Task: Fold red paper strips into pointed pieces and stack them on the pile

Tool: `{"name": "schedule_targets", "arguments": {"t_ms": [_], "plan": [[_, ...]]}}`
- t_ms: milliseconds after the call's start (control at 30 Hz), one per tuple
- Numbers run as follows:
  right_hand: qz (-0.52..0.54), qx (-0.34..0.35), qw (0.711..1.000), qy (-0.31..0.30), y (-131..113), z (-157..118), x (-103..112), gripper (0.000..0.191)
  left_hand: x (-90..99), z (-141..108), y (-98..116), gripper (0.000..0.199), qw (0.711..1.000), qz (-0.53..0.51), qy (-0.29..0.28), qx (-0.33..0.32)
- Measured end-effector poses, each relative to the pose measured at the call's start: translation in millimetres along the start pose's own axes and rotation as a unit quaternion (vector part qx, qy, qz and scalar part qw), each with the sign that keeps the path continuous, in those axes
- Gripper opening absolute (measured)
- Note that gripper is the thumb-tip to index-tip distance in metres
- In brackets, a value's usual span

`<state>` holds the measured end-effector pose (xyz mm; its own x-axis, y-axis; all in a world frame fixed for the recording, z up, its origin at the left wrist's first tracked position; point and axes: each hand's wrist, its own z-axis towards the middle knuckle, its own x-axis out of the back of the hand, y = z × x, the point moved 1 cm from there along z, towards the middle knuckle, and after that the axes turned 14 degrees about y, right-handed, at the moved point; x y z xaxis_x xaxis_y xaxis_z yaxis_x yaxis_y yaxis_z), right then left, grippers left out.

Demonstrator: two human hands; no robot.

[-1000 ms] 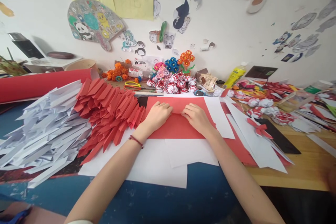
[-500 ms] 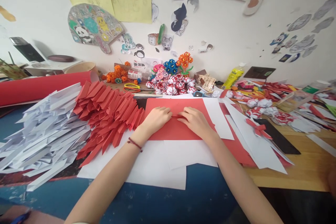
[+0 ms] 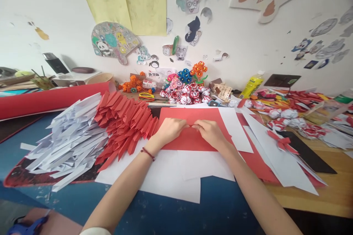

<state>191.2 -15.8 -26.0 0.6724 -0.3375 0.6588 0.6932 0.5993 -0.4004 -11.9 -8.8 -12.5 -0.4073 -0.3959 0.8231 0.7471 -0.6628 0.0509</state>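
My left hand (image 3: 173, 130) and my right hand (image 3: 209, 130) meet over a red paper sheet (image 3: 176, 147). Between their pinched fingertips is a small red paper strip (image 3: 191, 126), mostly hidden by the fingers and hard to tell from the sheet behind it. Both hands are closed, the left at one end of the strip and the right at the other. Left of them lies a heap of folded red paper pieces (image 3: 127, 117), with a heap of folded white paper pieces (image 3: 71, 143) beyond it. White paper sheets (image 3: 171, 180) lie under the red sheet.
Red-and-white paper balls (image 3: 190, 95) and orange flowers (image 3: 199, 69) stand by the wall. A yellow bottle (image 3: 252, 85) is at the back right. White and red sheets (image 3: 278, 158) overlap on the right. A red roll (image 3: 55, 99) lies at the left.
The view has shifted, so most things sit farther right and lower. My fingers have closed from lying flatter along the red strip into a tighter pinch.
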Motion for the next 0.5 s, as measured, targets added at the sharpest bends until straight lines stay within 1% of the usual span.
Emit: {"name": "schedule_targets", "arguments": {"t_ms": [67, 167, 267, 333, 400, 467, 500], "plan": [[0.033, -0.026, 0.999, 0.014, 1, 0, 1, 0.022, 3.8, -1, 0, 0.033, 1.000, -0.015, 0.009, 0.011], [0.074, -0.048, 0.996, 0.027, 1, 2, 2, 0.023, 8.5, -3, -1, 0.027, 0.998, -0.046, 0.019, 0.025], [0.091, -0.063, 0.993, 0.036, 0, 3, 4, 0.024, 12.3, -4, -1, 0.026, 0.996, -0.071, 0.031, 0.040], [0.095, -0.077, 0.991, 0.045, -2, 4, 6, 0.025, 18.0, -4, 3, 0.024, 0.995, -0.072, 0.039, 0.055], [0.102, -0.092, 0.989, 0.055, -3, 5, 9, 0.026, 30.3, -2, 13, 0.021, 0.995, -0.050, 0.050, 0.074], [0.111, -0.101, 0.987, 0.061, -5, 7, 12, 0.028, 51.5, -4, 29, 0.023, 0.993, -0.002, 0.076, 0.091], [0.117, -0.103, 0.986, 0.061, -6, 7, 13, 0.029, 64.7, -7, 40, 0.025, 0.991, 0.011, 0.101, 0.091]]}}
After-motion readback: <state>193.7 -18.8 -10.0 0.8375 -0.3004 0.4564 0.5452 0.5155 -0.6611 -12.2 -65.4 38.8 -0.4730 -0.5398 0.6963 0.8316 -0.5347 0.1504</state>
